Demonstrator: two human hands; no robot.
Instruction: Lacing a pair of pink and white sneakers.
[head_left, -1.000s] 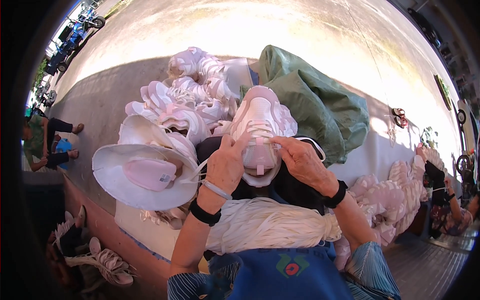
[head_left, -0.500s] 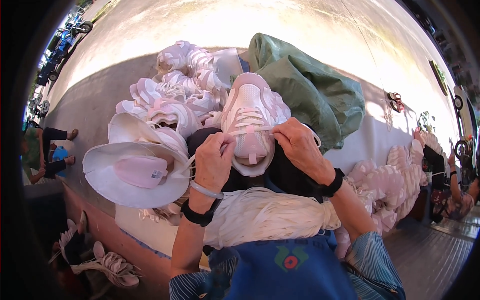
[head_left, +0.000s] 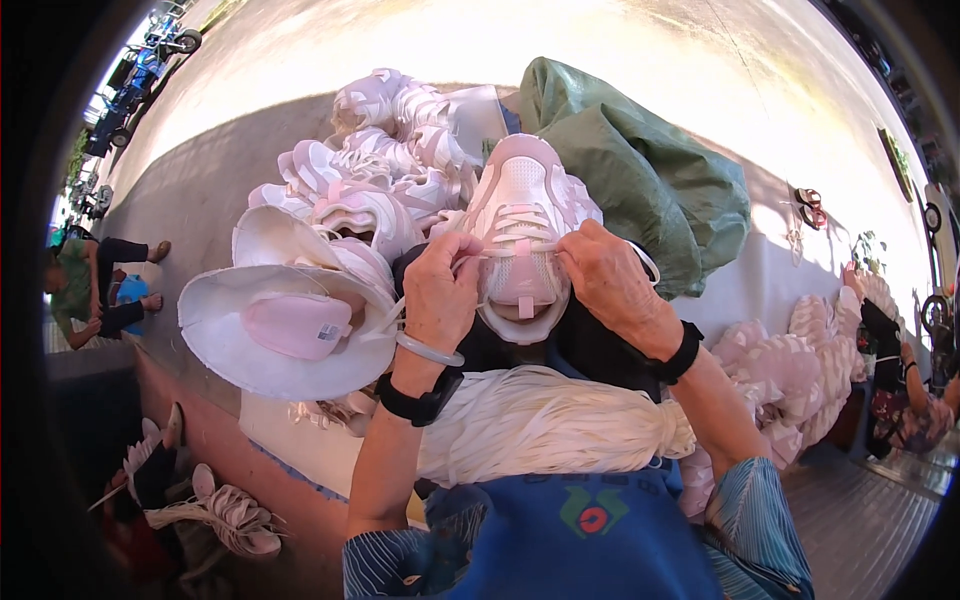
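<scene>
A pink and white sneaker (head_left: 522, 175) rests between my knees, toe pointing away and its heel opening toward me. White shoelace (head_left: 521, 240) crosses its front in several rows. At the left side of the topmost row, my left hand (head_left: 438, 290) pinches one lace end. My right hand (head_left: 615, 285) grips the lace on the other side, thumb and fingers pressed together close to the eyelets. A loose loop of lace hangs past the right hand. Over my lap lies a thick bundle of white shoelaces (head_left: 550, 425), below both wrists.
Pink and white shoe uppers (head_left: 385, 150) are heaped at the far left. Nearer stands a white shoe piece with a pink tongue (head_left: 300, 328). Green sheeting (head_left: 650, 180) lies at the far right, with more shoe pieces (head_left: 780, 370) stacked nearer. Other people sit at both sides.
The whole view has shifted slightly, so most things sit farther right. Both hands keep their pinch on the lace; the left hand has turned and risen a little beside the shoe.
</scene>
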